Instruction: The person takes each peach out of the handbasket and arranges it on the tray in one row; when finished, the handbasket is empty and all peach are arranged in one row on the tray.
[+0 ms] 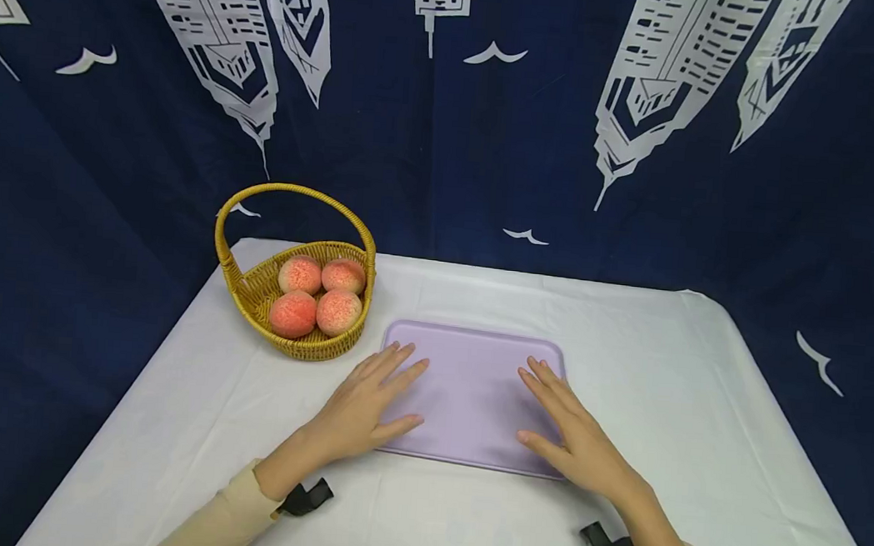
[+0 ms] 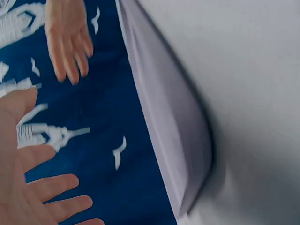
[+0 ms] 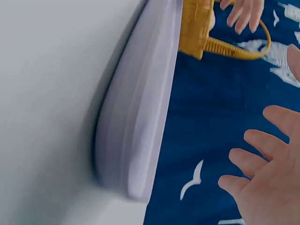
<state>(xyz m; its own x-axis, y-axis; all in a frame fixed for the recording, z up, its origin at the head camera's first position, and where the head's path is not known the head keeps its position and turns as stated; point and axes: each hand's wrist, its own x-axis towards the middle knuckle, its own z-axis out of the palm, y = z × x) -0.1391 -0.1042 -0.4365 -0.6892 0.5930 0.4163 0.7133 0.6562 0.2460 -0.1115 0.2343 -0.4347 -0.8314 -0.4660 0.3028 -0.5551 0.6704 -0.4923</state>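
A shallow lilac tray (image 1: 471, 392) lies on the white table. My left hand (image 1: 359, 406) is held over its left side, with spread fingers and nothing in them. Over the tray's right side is my right hand (image 1: 580, 440), its fingers likewise extended and holding nothing. Both wrist views show a gap between the hands and the tray (image 3: 136, 103). Behind and left of the tray stands a yellow wicker basket (image 1: 312, 350) with a tall arched handle. Several pink-orange peaches (image 1: 293, 314) sit inside it.
A white cloth (image 1: 649, 361) covers the table. Behind the table hangs a dark blue curtain (image 1: 489, 159) printed with white buildings and birds. Black straps (image 1: 306, 496) are around both wrists, below beige sleeves (image 1: 223, 515).
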